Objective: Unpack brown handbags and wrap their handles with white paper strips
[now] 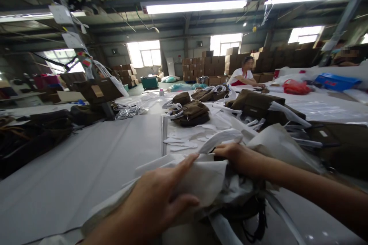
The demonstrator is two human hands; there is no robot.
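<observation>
A dark bag (pixel 244 208), with white paper and straps wrapped in white around it, lies on the table just in front of me. My left hand (pixel 159 189) rests against a sheet of white paper (pixel 208 178) at the bag's near left, its thumb and forefinger stretched apart. The fingers of my right hand (pixel 240 157) are curled over the bag's upper edge, beside a white-wrapped handle (pixel 221 138). Their tips are hidden from view. The underside of the bag is mostly covered by my hands and the paper.
Brown bags (pixel 192 113) and a larger brown bag (pixel 255 103) lie further along the white table (pixel 115 164). Dark bags (pixel 37 138) are piled at left beside a post. A person (pixel 243 74) sits across the table, near a red plastic bag (pixel 296 86) and a blue box (pixel 337 81).
</observation>
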